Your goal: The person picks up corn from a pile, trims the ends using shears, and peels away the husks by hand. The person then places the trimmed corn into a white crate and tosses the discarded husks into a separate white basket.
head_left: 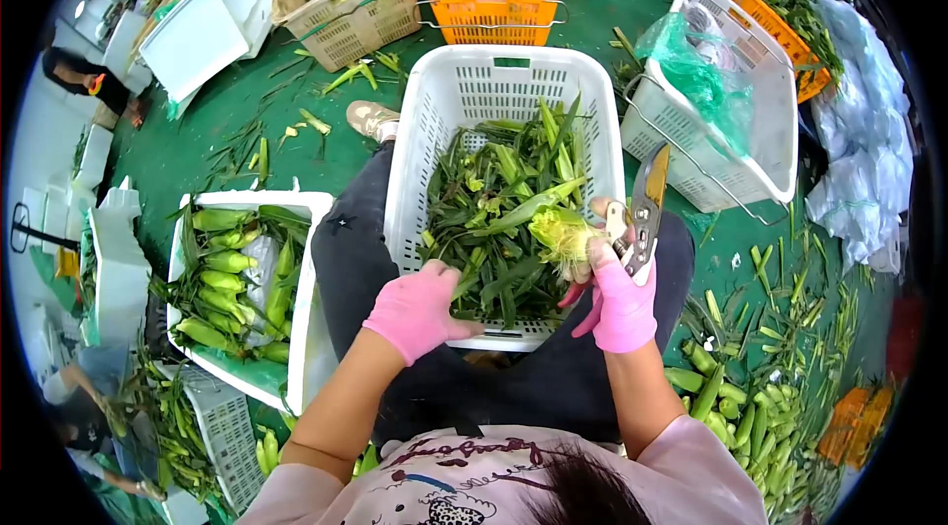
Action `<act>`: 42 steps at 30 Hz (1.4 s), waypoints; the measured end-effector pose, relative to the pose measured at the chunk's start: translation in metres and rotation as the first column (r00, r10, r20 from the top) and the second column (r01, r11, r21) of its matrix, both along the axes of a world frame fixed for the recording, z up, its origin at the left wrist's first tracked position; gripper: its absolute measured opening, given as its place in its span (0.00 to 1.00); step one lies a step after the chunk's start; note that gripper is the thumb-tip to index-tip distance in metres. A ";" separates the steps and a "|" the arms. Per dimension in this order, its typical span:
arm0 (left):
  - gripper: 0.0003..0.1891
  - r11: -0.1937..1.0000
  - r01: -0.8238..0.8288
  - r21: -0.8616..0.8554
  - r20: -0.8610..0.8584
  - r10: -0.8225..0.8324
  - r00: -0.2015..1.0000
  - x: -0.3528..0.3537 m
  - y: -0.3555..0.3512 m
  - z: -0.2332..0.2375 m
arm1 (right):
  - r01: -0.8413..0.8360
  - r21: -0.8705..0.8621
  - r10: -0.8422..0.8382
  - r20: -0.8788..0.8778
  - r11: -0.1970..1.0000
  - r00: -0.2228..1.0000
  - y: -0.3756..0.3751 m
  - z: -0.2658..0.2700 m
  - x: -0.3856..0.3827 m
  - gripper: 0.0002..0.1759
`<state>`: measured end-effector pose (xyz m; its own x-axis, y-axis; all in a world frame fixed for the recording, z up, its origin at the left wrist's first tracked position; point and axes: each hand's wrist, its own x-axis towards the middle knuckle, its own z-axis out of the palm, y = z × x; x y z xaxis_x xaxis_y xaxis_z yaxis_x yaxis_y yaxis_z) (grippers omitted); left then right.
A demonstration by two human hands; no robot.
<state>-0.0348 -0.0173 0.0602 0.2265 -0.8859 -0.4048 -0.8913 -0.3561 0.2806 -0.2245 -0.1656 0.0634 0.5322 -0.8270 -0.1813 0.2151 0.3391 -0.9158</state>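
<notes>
My left hand (423, 310), in a pink glove, is at the near left edge of the white crate (403, 179), fingers apart and nothing between them. Opposite it, my right hand (620, 300), also gloved in pink with bare fingertips, grips pruning shears (647, 214). Their metal blade points up and away, and a bit of red handle shows below the fingers. Right at these fingertips is a bunch of pale corn husk with silk (563, 232), over the crate. Green corn husks (504, 169) fill the crate, which stands between my knees.
Left, a white foam box (314, 229) holds corn ears (222, 280). More corn (760, 416) lies on the floor at right. Beyond stand an orange crate (494, 19), a beige crate (380, 21) and a white crate (770, 145) with green plastic. Other people (84, 80) are at left.
</notes>
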 end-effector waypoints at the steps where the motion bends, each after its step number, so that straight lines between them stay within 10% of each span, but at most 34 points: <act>1: 0.26 0.997 0.014 -0.071 -0.213 -0.029 0.977 0.005 -0.001 0.002 | -0.006 -0.058 0.002 -0.062 0.998 0.998 0.000 -0.003 0.000 0.26; 3: 0.25 0.976 -0.020 -0.219 -0.592 -0.116 0.797 0.013 0.001 0.004 | 0.004 -0.030 -0.006 -0.076 1.000 0.997 0.004 0.001 0.001 0.27; 4: 0.31 0.991 -0.133 -0.013 -0.909 0.043 0.415 0.015 -0.004 -0.007 | 0.048 -0.028 -0.050 -0.074 0.998 0.996 0.008 -0.004 0.004 0.27; 7: 0.48 0.746 -0.086 0.661 -0.676 0.541 -0.500 -0.003 0.009 -0.037 | -0.322 -0.019 0.279 -0.453 0.946 0.846 0.037 0.011 -0.008 0.27; 8: 0.45 0.755 -0.181 0.630 -0.612 0.340 -0.714 -0.021 0.028 -0.044 | -0.593 -0.215 0.457 -0.457 0.776 0.763 0.047 0.008 0.000 0.26; 10: 0.39 0.724 -0.375 0.579 -0.634 0.110 -0.766 -0.040 0.063 -0.046 | -0.739 -0.628 0.711 -0.402 0.244 0.577 0.063 0.003 0.017 0.24; 11: 0.36 0.699 -0.453 0.554 -0.642 0.012 -0.766 -0.041 0.083 -0.044 | -0.793 -0.568 0.789 -0.376 0.218 0.486 0.074 -0.003 0.014 0.23; 12: 0.35 0.619 -0.569 0.542 -0.728 0.007 -0.685 -0.037 0.110 -0.039 | -0.856 0.084 0.847 -0.224 0.510 0.483 0.067 -0.054 -0.008 0.27; 14: 0.31 0.495 -0.791 0.360 -0.880 -0.102 -0.464 -0.030 0.177 -0.040 | -0.691 0.391 0.735 0.050 0.608 0.676 0.071 -0.071 0.009 0.31; 15: 0.27 0.391 -0.834 0.389 -0.883 -0.099 -0.458 -0.030 0.226 -0.039 | -0.660 0.022 0.627 0.290 0.751 0.723 0.082 -0.034 0.028 0.31; 17: 0.30 0.058 -0.883 0.466 -0.875 0.180 -0.450 -0.050 0.340 -0.052 | -0.453 0.350 0.395 0.228 0.820 0.890 0.073 -0.035 0.036 0.34; 18: 0.29 -0.263 -0.892 0.368 -0.791 0.416 -0.449 -0.067 0.375 -0.035 | -0.608 0.319 0.544 0.273 0.727 0.794 0.057 -0.048 0.030 0.32; 19: 0.38 -0.248 -0.961 0.124 -0.657 0.705 -0.267 -0.095 0.439 -0.057 | -0.541 0.364 0.510 0.185 0.758 0.840 0.059 -0.058 0.026 0.29; 20: 0.39 -0.320 -0.940 0.122 -0.291 0.894 -0.342 -0.132 0.493 -0.063 | -0.567 0.436 0.541 0.197 0.698 0.817 0.062 -0.065 0.023 0.28; 22: 0.44 -0.308 -0.781 0.543 0.448 0.893 -0.040 -0.168 0.536 -0.024 | -0.592 0.549 0.621 0.160 0.590 0.767 0.070 -0.076 0.014 0.28; 25: 0.40 -0.043 -0.300 0.953 0.208 0.812 0.545 -0.202 0.616 -0.032 | -0.621 0.669 0.729 0.170 0.409 0.663 0.085 -0.079 0.000 0.33; 26: 0.40 -0.182 -0.090 0.979 0.203 0.884 0.422 -0.166 0.615 -0.034 | -0.650 0.642 0.735 0.192 0.407 0.650 0.091 -0.071 -0.003 0.40; 29: 0.19 0.485 -0.307 0.819 0.001 0.534 0.845 0.012 0.502 -0.029 | -0.670 0.621 0.723 0.229 0.406 0.651 0.104 -0.072 -0.004 0.43; 30: 0.17 0.274 -0.803 0.529 -0.023 0.951 0.310 0.067 0.453 -0.029 | -0.674 0.613 0.719 0.236 0.412 0.654 0.103 -0.078 -0.004 0.44; 32: 0.15 0.443 -0.864 -0.240 -0.154 0.861 0.485 0.148 0.368 -0.060 | -0.673 0.601 0.700 0.248 0.431 0.669 0.100 -0.082 -0.014 0.47; 37: 0.39 0.684 -0.712 -0.156 0.333 0.715 0.614 0.275 0.270 -0.259 | -0.663 0.557 0.668 0.239 0.500 0.705 0.089 -0.104 -0.051 0.53; 39: 0.41 0.529 -0.849 -0.013 0.430 0.769 0.472 0.298 0.257 -0.281 | -0.595 0.531 0.560 0.248 0.604 0.790 0.105 -0.058 -0.023 0.48; 42: 0.31 0.612 -0.790 0.041 -0.091 0.790 0.607 0.304 0.276 -0.253 | -0.568 0.490 0.533 0.227 0.661 0.815 0.103 -0.059 -0.025 0.51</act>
